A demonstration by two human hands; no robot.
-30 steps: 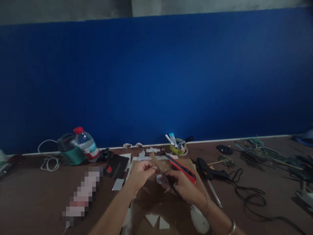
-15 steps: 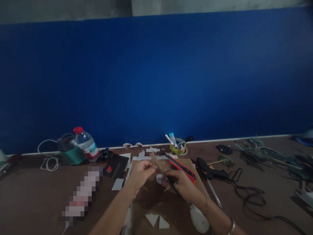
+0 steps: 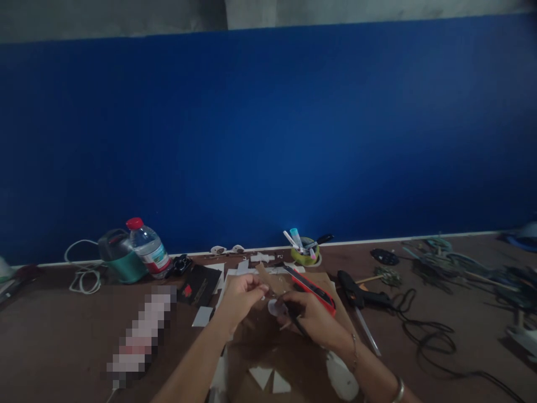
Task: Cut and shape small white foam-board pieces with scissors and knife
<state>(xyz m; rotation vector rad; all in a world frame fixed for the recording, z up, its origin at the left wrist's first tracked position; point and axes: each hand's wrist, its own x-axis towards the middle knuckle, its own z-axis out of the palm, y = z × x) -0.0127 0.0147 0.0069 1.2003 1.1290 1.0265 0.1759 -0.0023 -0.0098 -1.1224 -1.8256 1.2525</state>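
My left hand (image 3: 245, 294) is closed in a pinch over the brown board (image 3: 247, 358); what its fingertips hold is too small to make out. Just beyond those fingertips is a narrow brown strip (image 3: 267, 275). Facing it, my right hand (image 3: 316, 316) is closed around a slim dark tool (image 3: 301, 326), its kind unclear. A small round whitish piece (image 3: 274, 307) shows at the right fingertips. Behind that hand lies a red and black utility knife (image 3: 314, 291). Two white triangular pieces (image 3: 271, 379) and a white oval piece (image 3: 342, 376) lie on the board nearer me.
To the right are a black glue gun (image 3: 364, 294) with its cord (image 3: 436, 336) and tangled greenery (image 3: 457, 266). Pens stand in a green roll (image 3: 304, 254) at the back. A water bottle (image 3: 151, 249) and black card (image 3: 201, 284) are left.
Both hands stay almost in place. The right hand and its dark tool have shifted slightly, and the brown strip has moved a little to the left.
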